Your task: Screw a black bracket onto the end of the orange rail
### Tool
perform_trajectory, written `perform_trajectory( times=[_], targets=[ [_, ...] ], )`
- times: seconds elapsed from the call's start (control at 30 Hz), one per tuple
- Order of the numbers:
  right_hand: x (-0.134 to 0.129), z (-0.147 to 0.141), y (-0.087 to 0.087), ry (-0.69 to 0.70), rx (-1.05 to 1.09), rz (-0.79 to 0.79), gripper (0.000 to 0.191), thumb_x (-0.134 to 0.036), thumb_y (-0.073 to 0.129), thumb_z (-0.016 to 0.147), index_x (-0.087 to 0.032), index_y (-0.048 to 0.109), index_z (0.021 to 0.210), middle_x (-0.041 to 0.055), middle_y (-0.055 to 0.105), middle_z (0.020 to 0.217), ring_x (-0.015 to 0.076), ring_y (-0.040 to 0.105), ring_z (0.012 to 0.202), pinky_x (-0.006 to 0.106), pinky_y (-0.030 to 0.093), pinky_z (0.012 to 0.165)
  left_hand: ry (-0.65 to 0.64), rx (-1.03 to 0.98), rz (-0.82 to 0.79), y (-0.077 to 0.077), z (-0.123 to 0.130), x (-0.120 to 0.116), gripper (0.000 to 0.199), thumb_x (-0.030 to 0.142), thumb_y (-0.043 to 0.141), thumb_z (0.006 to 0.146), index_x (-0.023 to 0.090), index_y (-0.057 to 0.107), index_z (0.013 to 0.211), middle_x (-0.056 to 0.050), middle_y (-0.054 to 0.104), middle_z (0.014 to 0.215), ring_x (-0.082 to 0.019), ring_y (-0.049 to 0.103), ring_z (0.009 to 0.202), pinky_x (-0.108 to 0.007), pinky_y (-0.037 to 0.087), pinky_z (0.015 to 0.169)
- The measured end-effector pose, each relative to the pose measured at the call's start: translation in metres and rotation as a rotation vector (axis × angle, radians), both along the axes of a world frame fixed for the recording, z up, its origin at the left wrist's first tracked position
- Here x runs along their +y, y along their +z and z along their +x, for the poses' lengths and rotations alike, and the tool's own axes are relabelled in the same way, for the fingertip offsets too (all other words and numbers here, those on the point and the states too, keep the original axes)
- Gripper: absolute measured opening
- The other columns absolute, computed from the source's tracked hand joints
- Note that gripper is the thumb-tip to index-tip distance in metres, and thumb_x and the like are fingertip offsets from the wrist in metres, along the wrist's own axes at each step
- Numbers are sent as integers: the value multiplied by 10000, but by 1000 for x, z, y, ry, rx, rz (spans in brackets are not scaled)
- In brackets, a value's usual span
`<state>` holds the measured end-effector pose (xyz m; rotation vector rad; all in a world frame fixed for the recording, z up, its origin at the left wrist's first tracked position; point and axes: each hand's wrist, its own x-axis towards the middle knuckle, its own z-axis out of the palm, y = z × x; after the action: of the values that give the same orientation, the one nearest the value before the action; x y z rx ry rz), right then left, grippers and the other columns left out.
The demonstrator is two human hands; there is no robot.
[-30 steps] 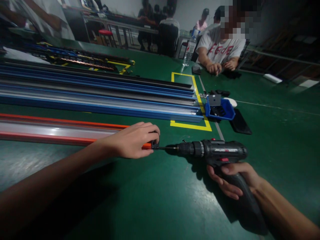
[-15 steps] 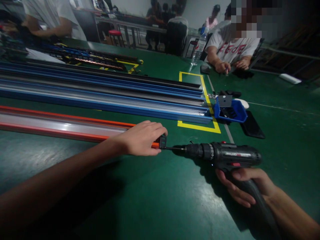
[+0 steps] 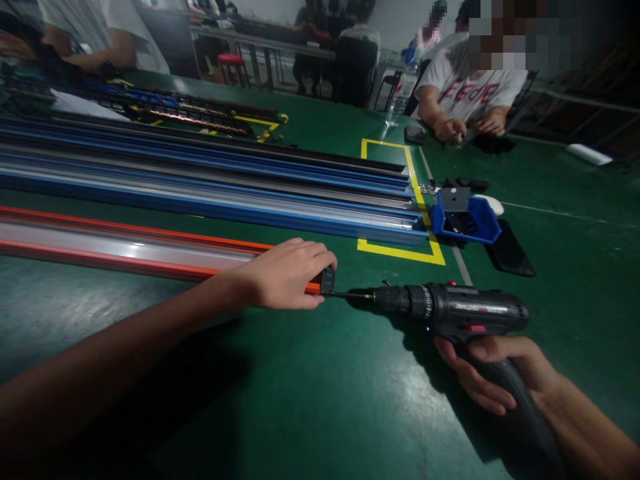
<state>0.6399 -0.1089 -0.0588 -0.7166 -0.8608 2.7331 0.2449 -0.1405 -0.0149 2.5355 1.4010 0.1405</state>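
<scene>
So the orange rail [image 3: 135, 250] lies flat on the green desk [image 3: 320, 400], and the left hand [image 3: 290, 275] is curled pretty snug over its right end, fingers closed around it by the black end cap [image 3: 328, 281]. Right hand [image 3: 533, 363] is wrapped around the grip of a power drill [image 3: 470, 307], off to the right of the orange rail, with its long thin bit [image 3: 350, 295] pointing left and the tip right at the cap. Can't really tell if it's seated in a screw. Past the orange rail's far side there's a bunch of blue and black rails [image 3: 250, 193]. The blue bin [image 3: 487, 230] of small parts sits beyond the orange rail's capped end, farther right.
</scene>
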Motion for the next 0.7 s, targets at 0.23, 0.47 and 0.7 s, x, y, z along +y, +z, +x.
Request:
perform_trajectory(
  times=[0.23, 0.47, 0.7],
  targets=[
    [0, 0, -1, -2, 20, -13, 255, -229, 629, 844, -78, 731, 1022, 52, 649, 718, 51, 477, 352, 209, 529, 429, -1, -5, -5, 0, 0, 0, 401, 380, 657, 836, 186, 572, 1177, -86, 630, 1135, -263, 600, 1054, -396, 419, 934],
    [-1, -4, 2, -2, 30, -3, 238, -229, 625, 846, -78, 723, 1001, 36, 623, 684, 44, 431, 334, 197, 508, 416, 1, -9, -9, 0, 0, -1, 399, 389, 641, 847, 181, 572, 1180, -88, 633, 1138, -263, 602, 1055, -402, 414, 941],
    [-2, -4, 2, -8, 25, -11, 250, -230, 621, 846, -77, 728, 1012, 44, 629, 700, 41, 433, 339, 197, 512, 420, -1, -5, -9, 1, 0, 0, 411, 390, 643, 843, 177, 571, 1187, -95, 635, 1147, -270, 605, 1061, -401, 417, 931]
  ],
)
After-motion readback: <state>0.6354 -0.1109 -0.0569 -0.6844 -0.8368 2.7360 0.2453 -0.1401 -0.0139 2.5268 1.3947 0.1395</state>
